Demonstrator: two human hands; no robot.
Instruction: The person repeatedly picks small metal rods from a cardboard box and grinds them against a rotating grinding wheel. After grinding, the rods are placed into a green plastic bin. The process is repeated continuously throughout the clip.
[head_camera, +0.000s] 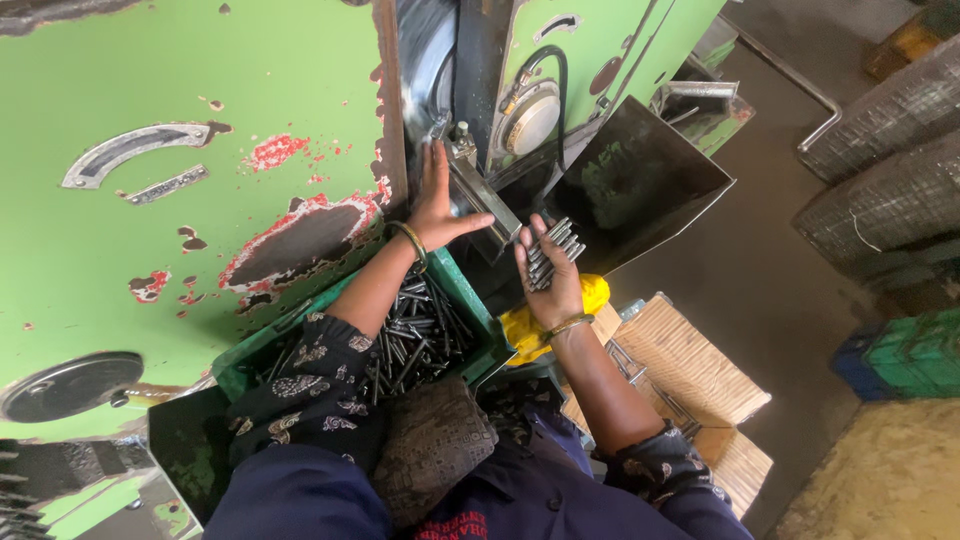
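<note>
Nearest us, on our lap, sits a green crate (462, 290) full of dark metal pins (415, 335), just under both forearms. Beside it lie a yellow cloth (520, 325) and cardboard boxes (690, 365).

Our right hand (552, 275) is cupped palm up, fingers curled loosely round a bundle of pins (552, 245) that fans out past the fingertips. We do well, we judge, to hold them parallel and level so none slips off.

Our left hand (437, 205) is spread flat, fingers straight, holding nothing, pressed against the steel feed rail (480, 195) at the machine's slot. We judge it wise to keep those fingers on the rail's outer face, away from the wheel (425, 60) above.

Beyond stand the chipped green machine (200, 130), a dark chute (640, 180), and wire baskets (890, 160) on the floor.
</note>
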